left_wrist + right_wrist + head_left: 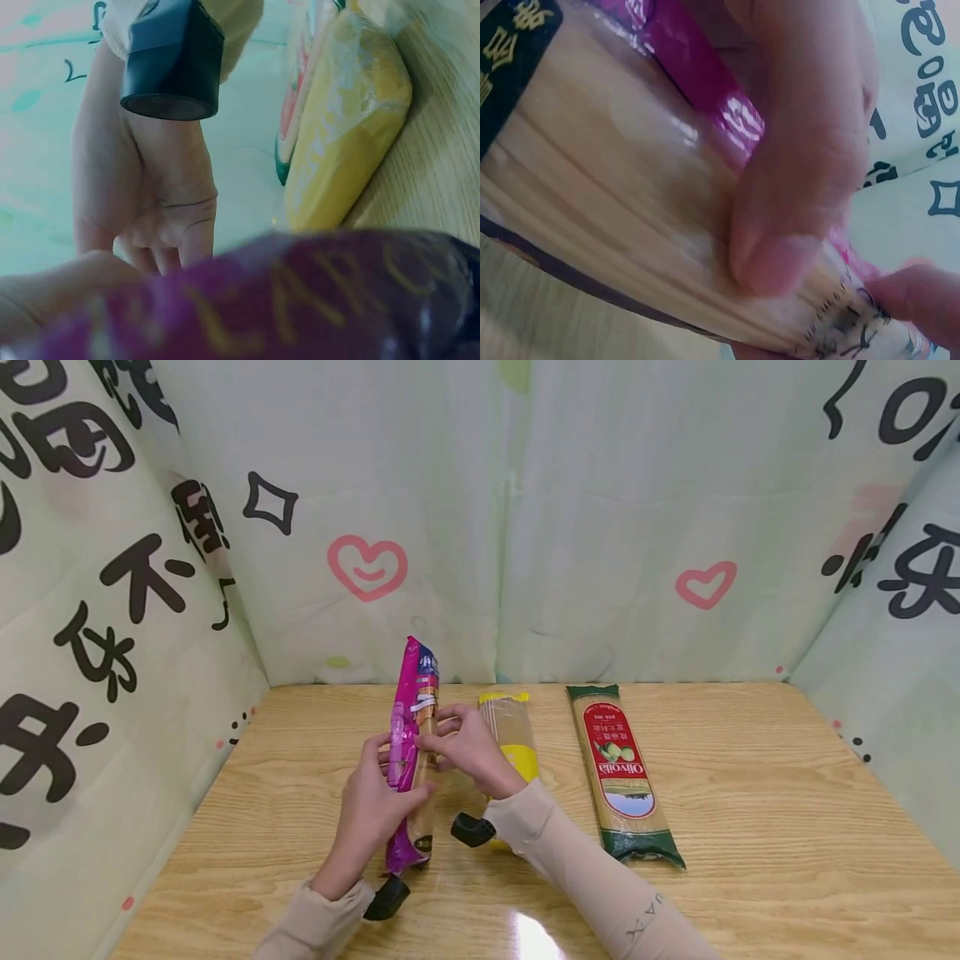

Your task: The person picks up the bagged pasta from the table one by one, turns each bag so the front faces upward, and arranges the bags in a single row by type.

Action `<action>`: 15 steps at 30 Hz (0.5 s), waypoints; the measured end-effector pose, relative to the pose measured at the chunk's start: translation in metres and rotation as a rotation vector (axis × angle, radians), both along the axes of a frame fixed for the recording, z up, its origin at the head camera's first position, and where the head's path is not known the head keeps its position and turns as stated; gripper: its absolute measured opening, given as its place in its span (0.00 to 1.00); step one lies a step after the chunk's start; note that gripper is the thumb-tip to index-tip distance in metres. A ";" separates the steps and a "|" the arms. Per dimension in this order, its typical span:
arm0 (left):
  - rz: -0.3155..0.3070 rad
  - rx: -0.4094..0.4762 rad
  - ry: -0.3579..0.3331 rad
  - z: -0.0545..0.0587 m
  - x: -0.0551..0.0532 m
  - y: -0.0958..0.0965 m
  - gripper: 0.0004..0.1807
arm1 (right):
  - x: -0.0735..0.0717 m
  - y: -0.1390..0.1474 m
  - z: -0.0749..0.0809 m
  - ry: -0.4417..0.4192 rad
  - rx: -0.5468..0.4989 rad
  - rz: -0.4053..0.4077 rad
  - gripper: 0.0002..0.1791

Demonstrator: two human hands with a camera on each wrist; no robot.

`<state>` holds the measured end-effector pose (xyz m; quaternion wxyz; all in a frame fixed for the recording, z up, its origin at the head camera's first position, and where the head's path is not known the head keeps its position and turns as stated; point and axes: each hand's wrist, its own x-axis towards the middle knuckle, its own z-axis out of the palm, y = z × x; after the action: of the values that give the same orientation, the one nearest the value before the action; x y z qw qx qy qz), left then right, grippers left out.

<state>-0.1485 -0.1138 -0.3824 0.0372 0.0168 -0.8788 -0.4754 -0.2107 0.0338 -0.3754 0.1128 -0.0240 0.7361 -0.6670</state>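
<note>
A pasta packet, purple on one side with a clear strip showing pale long strands, is held on its narrow edge at the table's left-centre. My left hand grips its near part from the left, thumb across the clear side. From the right, my right hand pinches it around the middle. Close up in the right wrist view, the right thumb presses on the clear wrap over the strands. Gold lettering runs along the purple side in the left wrist view.
A yellow-ended clear packet lies just right of the held one, partly behind my right hand and sleeve. Farther right is a red-labelled pasta packet with green ends. A printed curtain encloses the wooden table at the back and sides.
</note>
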 end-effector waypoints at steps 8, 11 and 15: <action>0.026 0.113 0.015 0.003 -0.003 -0.005 0.41 | 0.001 0.001 0.005 0.042 0.021 0.058 0.29; 0.014 0.160 0.007 0.004 -0.003 -0.006 0.40 | 0.001 0.003 0.004 0.051 0.021 0.085 0.31; 0.014 0.212 0.001 0.002 -0.003 -0.009 0.38 | 0.000 0.009 -0.001 0.046 -0.001 0.120 0.31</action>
<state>-0.1518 -0.1225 -0.3803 0.0389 0.0267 -0.8234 -0.5655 -0.2103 0.0430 -0.3769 0.1354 -0.0834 0.7356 -0.6585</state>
